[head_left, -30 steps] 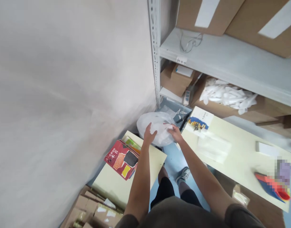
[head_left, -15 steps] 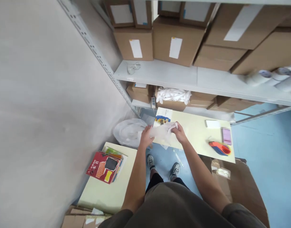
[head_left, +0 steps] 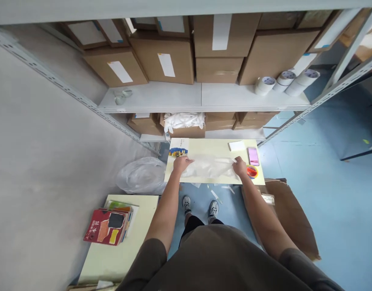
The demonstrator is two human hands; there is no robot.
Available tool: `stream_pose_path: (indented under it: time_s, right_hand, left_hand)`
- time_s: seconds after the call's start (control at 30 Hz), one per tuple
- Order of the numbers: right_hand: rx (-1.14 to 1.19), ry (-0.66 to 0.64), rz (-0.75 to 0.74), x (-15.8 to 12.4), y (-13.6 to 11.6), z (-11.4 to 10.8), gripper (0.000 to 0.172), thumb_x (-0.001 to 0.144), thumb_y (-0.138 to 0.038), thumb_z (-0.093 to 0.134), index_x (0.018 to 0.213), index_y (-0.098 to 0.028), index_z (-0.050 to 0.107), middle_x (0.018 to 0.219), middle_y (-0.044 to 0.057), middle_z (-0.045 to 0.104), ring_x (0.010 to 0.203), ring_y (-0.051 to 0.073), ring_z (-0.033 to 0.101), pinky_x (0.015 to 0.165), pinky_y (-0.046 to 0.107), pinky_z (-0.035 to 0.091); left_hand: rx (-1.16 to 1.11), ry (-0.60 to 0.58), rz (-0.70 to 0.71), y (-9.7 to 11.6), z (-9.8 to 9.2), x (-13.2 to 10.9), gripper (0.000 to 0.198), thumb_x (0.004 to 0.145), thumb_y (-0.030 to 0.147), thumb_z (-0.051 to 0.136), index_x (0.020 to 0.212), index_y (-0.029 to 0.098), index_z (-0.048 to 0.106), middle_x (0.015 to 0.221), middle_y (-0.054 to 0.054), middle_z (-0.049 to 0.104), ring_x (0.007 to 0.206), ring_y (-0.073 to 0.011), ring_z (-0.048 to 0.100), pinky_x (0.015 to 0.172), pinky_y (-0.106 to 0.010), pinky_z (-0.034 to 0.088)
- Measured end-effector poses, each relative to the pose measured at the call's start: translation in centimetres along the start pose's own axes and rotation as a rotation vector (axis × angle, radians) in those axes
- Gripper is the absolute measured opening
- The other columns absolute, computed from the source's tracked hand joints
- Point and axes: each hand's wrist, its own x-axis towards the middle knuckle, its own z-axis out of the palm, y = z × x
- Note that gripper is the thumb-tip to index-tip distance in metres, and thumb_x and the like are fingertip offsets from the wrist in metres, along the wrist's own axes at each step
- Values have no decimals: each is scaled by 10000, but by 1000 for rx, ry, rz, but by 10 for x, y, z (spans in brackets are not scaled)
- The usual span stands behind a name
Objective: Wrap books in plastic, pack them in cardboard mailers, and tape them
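A translucent plastic bag (head_left: 210, 166) is stretched flat between my two hands, over the pale yellow table (head_left: 210, 144). My left hand (head_left: 181, 163) is closed on the bag's left end, beside a white, blue and yellow booklet (head_left: 179, 148) on the table. My right hand (head_left: 239, 166) grips the right end, close to an orange and yellow object (head_left: 252, 171) that my arm partly hides. Beyond that hand lie a small white block (head_left: 237, 146) and a phone with a pink screen (head_left: 253, 156).
Shelves (head_left: 174, 95) with cardboard boxes (head_left: 164, 60), tape rolls (head_left: 265, 85) and white gloves (head_left: 184, 120) stand ahead. A clear plastic bundle (head_left: 142, 176) sits on the left. Books (head_left: 107, 226) lie on a side table (head_left: 113, 258). An open carton (head_left: 290, 218) is at right.
My hands have moved apart, pulling the crumpled bag out wide and flat. My right hand now covers part of the orange object. The camera view has turned to the right.
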Motion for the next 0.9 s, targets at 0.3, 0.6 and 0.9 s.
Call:
stream_pose_path:
  time_s: [0.3, 0.6, 0.9]
  right_hand:
    - [-113, -65, -40, 14, 59, -9, 205, 929, -437, 650, 961, -240, 699, 895, 97, 770, 872, 299, 717, 715, 318, 474]
    - [-352, -123, 112, 30, 62, 28, 246, 1020, -377, 534, 1051, -210, 712, 929, 157, 762, 847, 308, 709, 726, 336, 448]
    - [-407, -187, 151, 44, 60, 50, 333, 1089, -437, 484, 1136, -187, 699, 1027, 165, 766, 919, 298, 713, 754, 316, 456]
  left_hand:
    - [-100, -106, 67, 24, 71, 49, 300, 1063, 363, 585, 1276, 258, 768, 1221, -63, 801, 1142, -219, 714, 926, -270, 498]
    - [-109, 146, -15, -28, 118, 27, 432, 1080, 316, 487, 1470, 205, 634, 1454, -173, 653, 1405, -293, 585, 1192, -386, 466]
    - [-3, -91, -3, -117, 163, -15, 742, 982, 345, 648, 1682, 203, 449, 1766, -155, 385, 1653, -371, 304, 1325, -544, 320]
